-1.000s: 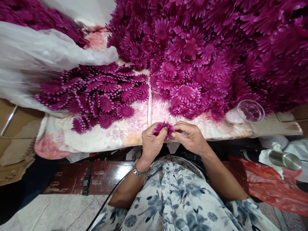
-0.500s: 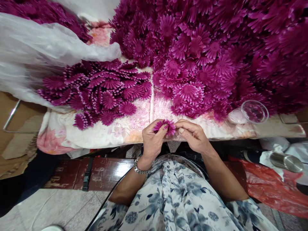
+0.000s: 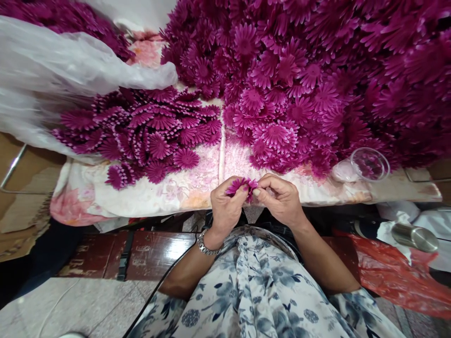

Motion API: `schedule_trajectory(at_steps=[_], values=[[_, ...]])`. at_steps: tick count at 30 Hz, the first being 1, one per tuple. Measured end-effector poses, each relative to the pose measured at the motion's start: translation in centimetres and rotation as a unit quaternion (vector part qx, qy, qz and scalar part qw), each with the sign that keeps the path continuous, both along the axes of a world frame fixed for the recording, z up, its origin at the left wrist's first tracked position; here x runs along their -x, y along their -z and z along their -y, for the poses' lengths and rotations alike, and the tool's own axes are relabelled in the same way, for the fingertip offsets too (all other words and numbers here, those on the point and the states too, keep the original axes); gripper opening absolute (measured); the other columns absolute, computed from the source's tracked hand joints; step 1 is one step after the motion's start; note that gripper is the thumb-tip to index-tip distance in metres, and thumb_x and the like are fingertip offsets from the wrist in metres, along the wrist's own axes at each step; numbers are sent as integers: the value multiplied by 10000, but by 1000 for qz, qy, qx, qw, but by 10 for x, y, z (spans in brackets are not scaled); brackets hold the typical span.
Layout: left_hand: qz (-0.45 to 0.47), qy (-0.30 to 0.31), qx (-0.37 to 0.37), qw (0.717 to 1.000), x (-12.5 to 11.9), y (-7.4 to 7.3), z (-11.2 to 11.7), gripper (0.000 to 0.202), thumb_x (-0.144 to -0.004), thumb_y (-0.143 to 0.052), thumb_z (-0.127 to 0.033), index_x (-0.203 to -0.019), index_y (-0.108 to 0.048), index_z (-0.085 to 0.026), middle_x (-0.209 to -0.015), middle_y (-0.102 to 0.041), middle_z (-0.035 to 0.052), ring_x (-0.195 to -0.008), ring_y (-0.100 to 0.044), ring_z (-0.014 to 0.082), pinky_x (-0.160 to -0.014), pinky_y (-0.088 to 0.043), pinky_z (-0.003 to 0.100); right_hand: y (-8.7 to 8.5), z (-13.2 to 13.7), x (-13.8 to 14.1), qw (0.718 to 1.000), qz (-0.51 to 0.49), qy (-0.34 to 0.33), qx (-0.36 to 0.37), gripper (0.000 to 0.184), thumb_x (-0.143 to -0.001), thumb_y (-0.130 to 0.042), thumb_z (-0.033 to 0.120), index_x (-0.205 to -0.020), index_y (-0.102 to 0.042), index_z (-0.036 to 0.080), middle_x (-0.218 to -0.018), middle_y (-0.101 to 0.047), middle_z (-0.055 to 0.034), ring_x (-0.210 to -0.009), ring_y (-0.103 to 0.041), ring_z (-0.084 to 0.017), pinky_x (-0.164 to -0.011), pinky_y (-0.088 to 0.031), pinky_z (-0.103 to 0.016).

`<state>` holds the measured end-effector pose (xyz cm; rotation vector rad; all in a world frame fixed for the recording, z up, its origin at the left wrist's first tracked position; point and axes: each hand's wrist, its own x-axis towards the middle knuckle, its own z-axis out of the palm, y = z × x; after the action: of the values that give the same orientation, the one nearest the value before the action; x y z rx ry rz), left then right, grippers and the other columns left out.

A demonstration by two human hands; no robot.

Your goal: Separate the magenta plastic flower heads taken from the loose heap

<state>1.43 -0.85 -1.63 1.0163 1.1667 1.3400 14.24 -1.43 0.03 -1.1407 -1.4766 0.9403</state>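
One flower: a small purple cloth flower (image 3: 242, 186) is pinched between both hands, near the front edge of the table, in the middle.
Left hand: the left hand (image 3: 225, 210) is curled, and its thumb and fingers are closed on the left side of the flower.
Right hand: the right hand (image 3: 280, 199) is curled too, and its fingertips are closed on the right side of the flower.
Which way: the petals are turned up and far; the flower is round, so no long side can be told.
Cup: a clear plastic cup (image 3: 368, 164) is tipped on its side to the right, with purple bits seen in it.
Bag: a see-through plastic bag (image 3: 52, 80) is laid far left, with flowers under it.
Piles: a flat pile (image 3: 148, 131) is left, and a big heap (image 3: 317, 70) is far right.
Cloth: a flowered cloth (image 3: 169, 192) is spread under them.
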Motion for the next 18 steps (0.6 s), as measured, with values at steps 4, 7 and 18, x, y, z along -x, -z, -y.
schedule_trajectory(at_steps=[4, 7, 18], values=[[1, -2, 0, 1000, -3, -6, 0, 93, -685, -613, -182, -598, -587, -164, -546, -511, -33, -535, -462, 92, -523, -387, 201, 3, 2, 3, 999, -17, 30, 8, 109, -772, -577, 206, -664, -563, 193, -614, -519, 21, -573, -473, -101, -521, -364, -236], [-2, -9, -1, 1000, -4, -9, 0, 81, -676, -596, -170, -595, -592, -169, -547, -530, -31, -537, -478, 98, -535, -395, 207, 4, 3, 3, 999, -30, 37, -9, 107, -760, -578, 195, -654, -561, 199, -619, -534, 18, -598, -491, -113, -548, -384, -249], [-97, -6, -105, 990, 0, -18, 1, 138, -705, -521, -95, -674, -631, -172, -647, -598, -8, -620, -545, 119, -601, -432, 225, 2, 3, 2, 995, -50, 60, -61, 119, -740, -564, 136, -643, -563, 205, -636, -546, 11, -603, -507, -121, -555, -393, -267]])
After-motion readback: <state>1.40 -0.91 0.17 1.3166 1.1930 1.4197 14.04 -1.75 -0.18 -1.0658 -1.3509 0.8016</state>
